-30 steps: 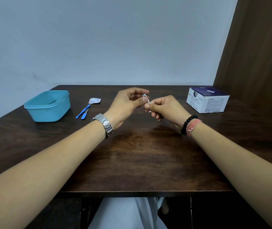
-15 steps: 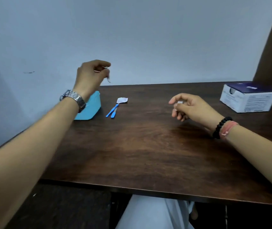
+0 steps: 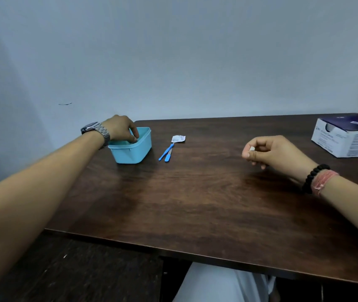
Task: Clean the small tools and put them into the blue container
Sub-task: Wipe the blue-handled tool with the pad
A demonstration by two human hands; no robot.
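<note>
The left hand [image 3: 123, 130] has dropped from mid-air into the open light-blue container [image 3: 140, 149], fingertips curled inside; any grasp is hidden. The right hand [image 3: 269, 151] pinches a white wipe [image 3: 252, 148]. 2 blue-handled tools [image 3: 166, 152] lie beside the container.

The container [image 3: 133, 149] stood on the table [image 3: 195, 203] at its far left corner. The left hand [image 3: 121, 129] reached down into it from behind its left side. Just right of the container lay two tools [image 3: 166, 152], side by side, with a wrapper [image 3: 178, 138] at their far ends. Well right of the container the right hand [image 3: 269, 152] hovered, pinching what seemed a wipe [image 3: 252, 148]. Farthest right sat a box [image 3: 347, 136].
</note>
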